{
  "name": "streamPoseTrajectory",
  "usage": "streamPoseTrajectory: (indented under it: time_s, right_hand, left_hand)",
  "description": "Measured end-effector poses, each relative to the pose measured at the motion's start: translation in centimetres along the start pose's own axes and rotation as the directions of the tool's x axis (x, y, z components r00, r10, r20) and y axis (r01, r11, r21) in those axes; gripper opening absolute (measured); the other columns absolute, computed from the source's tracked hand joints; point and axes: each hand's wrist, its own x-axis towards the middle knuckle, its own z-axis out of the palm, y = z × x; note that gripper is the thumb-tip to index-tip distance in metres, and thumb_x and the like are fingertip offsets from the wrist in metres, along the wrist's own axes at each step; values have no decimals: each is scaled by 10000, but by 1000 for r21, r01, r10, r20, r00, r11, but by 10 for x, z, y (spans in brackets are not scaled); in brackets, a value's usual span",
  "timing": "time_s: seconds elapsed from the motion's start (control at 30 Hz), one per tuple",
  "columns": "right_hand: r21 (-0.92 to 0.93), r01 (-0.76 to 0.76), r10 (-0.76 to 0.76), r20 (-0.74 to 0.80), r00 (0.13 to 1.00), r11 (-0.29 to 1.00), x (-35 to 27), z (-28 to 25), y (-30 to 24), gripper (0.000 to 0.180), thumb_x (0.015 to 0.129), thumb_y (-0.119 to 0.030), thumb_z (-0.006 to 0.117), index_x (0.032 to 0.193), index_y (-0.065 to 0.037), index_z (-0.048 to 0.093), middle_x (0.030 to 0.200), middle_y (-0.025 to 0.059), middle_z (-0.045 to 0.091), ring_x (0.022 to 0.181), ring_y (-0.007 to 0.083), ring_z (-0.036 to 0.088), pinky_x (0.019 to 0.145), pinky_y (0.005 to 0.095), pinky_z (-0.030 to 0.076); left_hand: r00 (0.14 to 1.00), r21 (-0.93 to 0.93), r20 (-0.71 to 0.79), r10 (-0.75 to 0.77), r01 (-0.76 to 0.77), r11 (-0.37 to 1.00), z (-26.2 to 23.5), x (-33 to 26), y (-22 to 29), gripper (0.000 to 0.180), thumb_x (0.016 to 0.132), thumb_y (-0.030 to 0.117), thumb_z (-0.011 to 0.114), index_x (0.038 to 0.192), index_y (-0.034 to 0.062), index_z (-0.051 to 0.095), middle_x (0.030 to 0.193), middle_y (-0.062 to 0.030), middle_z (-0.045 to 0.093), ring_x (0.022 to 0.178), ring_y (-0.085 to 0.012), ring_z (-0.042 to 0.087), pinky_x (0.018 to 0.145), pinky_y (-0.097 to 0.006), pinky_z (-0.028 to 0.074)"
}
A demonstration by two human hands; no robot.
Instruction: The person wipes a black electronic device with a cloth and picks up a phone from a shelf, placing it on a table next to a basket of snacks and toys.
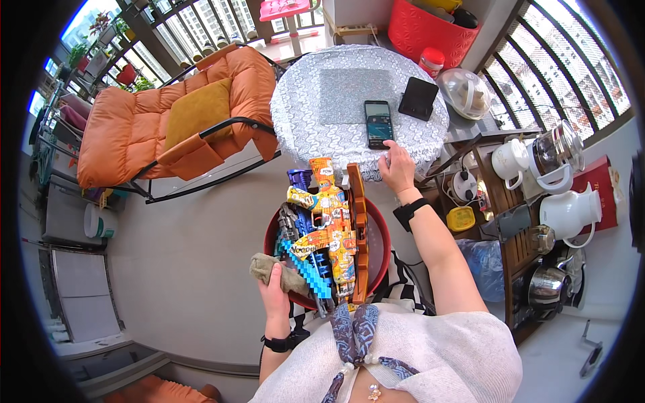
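Note:
My left hand (274,295) is closed round a rolled grey-green cloth (287,277), held against the left side of a red basin (383,235). My right hand (398,166) reaches to the table's near edge, fingers partly stretched and holding nothing. Its fingertips are at the lower edge of a black phone (379,125) with a lit screen; whether they touch it I cannot tell. Close before me, the basin is packed with toys: an orange-yellow printed toy gun (332,221), a blue pixel-edged toy sword (306,269) and a long orange-brown toy piece (358,228).
The round table wears a white lace cloth (295,114), with a black folded stand (418,99) beside the phone. An orange cushioned rocking chair (134,127) stands at the left. At the right, a wooden shelf (494,181) carries a white jug (571,213) and a glass coffee pot (556,151).

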Motion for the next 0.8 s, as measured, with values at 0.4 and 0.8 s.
streamPoseTrajectory:
  time_s: [0.4,0.8]
  right_hand:
    - [7,27,-27,-40,999,1000,-1,1,2,302,805,-141,609,1100,-94,572,703,49,521,712,252,566,635,399,459]
    - [-23,21,-21,-13,1000,1000,-1,0,0,286,805,-155,600,1075,-65,576,790,96,600,773,295,599,679,424,486]
  left_hand:
    - [1000,-4,-13,-5,5,1000,2,-1,1,358,946,177,623,1244,55,465,1057,-128,607,888,-261,639,788,-405,557]
    - [1000,-15,-14,12,-13,1000,1,1,-1,362,953,160,612,1257,39,460,1070,-132,602,899,-246,635,810,-401,556]
